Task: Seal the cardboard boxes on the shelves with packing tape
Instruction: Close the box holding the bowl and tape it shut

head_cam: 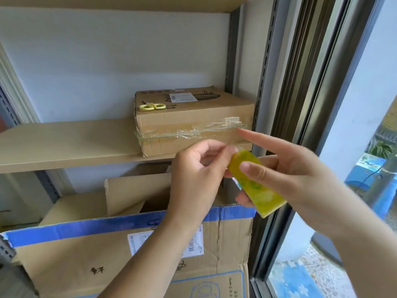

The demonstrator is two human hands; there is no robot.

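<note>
A small cardboard box (193, 117) sits on the upper shelf (64, 145), a wrinkled strip of clear tape across its front face. My right hand (300, 175) grips a yellow roll of packing tape (257, 190) in front of the box, index finger pointing up-left toward the taped face. My left hand (199, 168) pinches the loose clear tape end at the top of the roll. Below, a large cardboard box (150, 244) with a blue band stands with its flaps open.
Yellow-handled scissors (152, 106) lie on top of the small box. A metal shelf upright (264, 61) and a window frame (311, 82) rise on the right, glass beyond. The upper shelf's left half is bare wood. Another shelf board runs overhead.
</note>
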